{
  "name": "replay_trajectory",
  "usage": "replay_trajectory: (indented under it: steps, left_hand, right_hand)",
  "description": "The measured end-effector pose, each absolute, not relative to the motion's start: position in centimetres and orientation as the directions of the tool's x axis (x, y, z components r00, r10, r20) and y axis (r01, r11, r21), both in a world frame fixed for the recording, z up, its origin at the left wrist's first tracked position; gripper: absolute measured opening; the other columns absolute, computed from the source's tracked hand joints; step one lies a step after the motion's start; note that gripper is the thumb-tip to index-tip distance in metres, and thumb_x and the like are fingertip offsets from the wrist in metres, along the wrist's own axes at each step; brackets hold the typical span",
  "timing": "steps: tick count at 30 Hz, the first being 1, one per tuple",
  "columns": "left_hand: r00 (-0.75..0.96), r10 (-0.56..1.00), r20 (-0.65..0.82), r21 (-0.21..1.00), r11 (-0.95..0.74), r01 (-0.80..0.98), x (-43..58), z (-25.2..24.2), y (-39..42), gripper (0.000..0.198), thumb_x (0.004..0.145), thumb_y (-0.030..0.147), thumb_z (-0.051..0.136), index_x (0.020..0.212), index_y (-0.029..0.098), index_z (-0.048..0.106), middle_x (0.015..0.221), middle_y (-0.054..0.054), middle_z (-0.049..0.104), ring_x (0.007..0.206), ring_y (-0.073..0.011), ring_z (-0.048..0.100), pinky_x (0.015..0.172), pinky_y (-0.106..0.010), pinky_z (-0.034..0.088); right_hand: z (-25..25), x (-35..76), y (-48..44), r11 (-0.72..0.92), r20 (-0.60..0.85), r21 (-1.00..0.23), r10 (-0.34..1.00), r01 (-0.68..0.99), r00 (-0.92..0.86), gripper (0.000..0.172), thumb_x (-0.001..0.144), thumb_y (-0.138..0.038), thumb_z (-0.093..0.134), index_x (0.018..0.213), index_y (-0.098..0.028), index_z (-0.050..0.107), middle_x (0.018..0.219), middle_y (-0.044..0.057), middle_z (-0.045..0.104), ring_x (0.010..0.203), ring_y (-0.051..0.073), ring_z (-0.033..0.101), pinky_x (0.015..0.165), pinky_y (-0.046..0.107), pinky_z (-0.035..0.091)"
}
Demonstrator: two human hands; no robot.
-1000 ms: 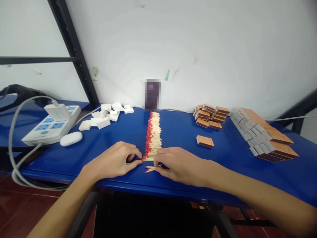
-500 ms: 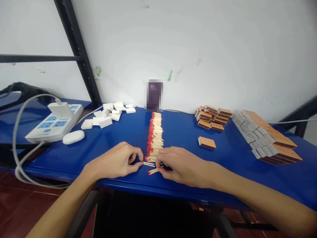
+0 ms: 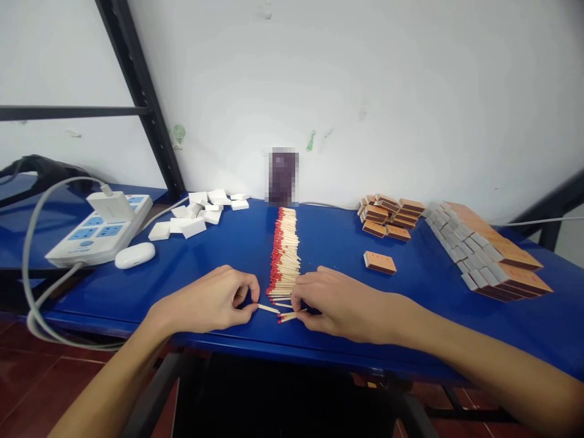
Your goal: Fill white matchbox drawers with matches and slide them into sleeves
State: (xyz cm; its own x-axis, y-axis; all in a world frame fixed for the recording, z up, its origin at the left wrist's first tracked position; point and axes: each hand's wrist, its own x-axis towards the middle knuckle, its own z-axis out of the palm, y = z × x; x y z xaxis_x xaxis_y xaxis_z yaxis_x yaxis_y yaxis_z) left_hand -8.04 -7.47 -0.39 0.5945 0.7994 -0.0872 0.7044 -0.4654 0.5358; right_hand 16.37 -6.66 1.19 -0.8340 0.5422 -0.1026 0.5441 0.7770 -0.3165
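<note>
A long row of red-headed matches [image 3: 286, 249] lies on the blue table, heads to the left. At its near end, my left hand [image 3: 212, 301] pinches the left end of pale matchsticks [image 3: 268, 308] between thumb and forefinger; how many is hard to tell. Opposite, my right hand [image 3: 340, 304] is closed in a pinch on a few matches [image 3: 288, 317], whose red heads point left toward the other hand. The fingers of my right hand also lie close beside the near end of the row. The tips of both sets of matches nearly meet.
White match trays [image 3: 194, 226] lie heaped at the back left. A power strip [image 3: 103, 228] and a white earbud case [image 3: 135, 255] are on the left. Rightward are a single matchbox [image 3: 380, 262], a matchbox pile [image 3: 387, 214] and a large matchbox stack [image 3: 493, 249]. A pixelated dark object [image 3: 283, 176] stands behind.
My left hand has shifted slightly left and nearer with its matchsticks, while my right hand has moved slightly right. Fewer sticks now show at my left fingertips.
</note>
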Motion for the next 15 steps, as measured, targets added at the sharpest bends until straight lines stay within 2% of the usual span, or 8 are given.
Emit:
replay_trajectory:
  steps: [10, 15]
  left_hand:
    - [0.614, 0.785, -0.084, 0.518, -0.492, 0.7, -7.7, -0.4, -7.4, 0.003, 0.075, 0.019, 0.054, 0.073, 0.02, 0.056, 0.053, 0.008, 0.044, 0.048, -0.0089, 0.036, 0.05, -0.022, 0.029]
    - [0.615, 0.783, -0.093, 0.495, -0.5, 0.711, -7.7, -0.3, -7.5, 0.004, 0.074, 0.017, 0.054, 0.073, 0.021, 0.056, 0.054, 0.008, 0.044, 0.05, -0.0091, 0.037, 0.049, -0.022, 0.028]
  right_hand:
    - [0.2, 17.8, -7.0, 0.77, -0.035, -0.295, 0.583, 0.566, -0.812, 0.012, 0.091, -0.019, 0.05, 0.082, -0.019, 0.059, 0.082, 0.0, 0.063, 0.073, 0.014, 0.053, 0.075, 0.03, 0.036]
    - [0.5, 18.4, -7.1, 0.746, -0.01, -0.324, 0.612, 0.581, -0.791, 0.016, 0.093, -0.023, 0.048, 0.082, -0.02, 0.06, 0.081, 0.0, 0.061, 0.075, 0.013, 0.053, 0.076, 0.03, 0.037]
